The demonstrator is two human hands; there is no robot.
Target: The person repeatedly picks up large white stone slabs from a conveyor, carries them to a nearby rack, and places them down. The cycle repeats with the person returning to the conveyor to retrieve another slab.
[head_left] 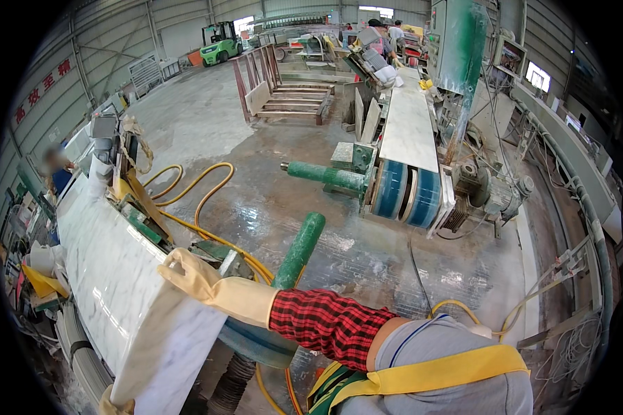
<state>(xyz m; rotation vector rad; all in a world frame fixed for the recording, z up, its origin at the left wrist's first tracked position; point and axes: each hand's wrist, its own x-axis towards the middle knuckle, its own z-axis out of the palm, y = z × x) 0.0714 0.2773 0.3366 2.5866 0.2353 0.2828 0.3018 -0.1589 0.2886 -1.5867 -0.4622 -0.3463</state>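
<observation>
A veined white marble slab (176,360) hangs tilted at the lower left, at the near end of a machine bed. My right hand (195,280), in a cream rubber glove, reaches across from the right and grips the slab's upper right corner, with a gap showing between thumb and fingers. At the bottom edge, my left hand (115,405) is gloved too and mostly cut off; its fingers close on the slab's lower left corner. Behind the held slab, a longer polished marble slab (104,256) lies flat on the bed.
Beneath my right forearm are a green roller arm (301,245) and yellow hoses (208,194) on the wet floor. A belt conveyor (408,194) carries another pale slab (408,131). Farther back stand a rack (284,97) and a green forklift (220,45). People work in the distance.
</observation>
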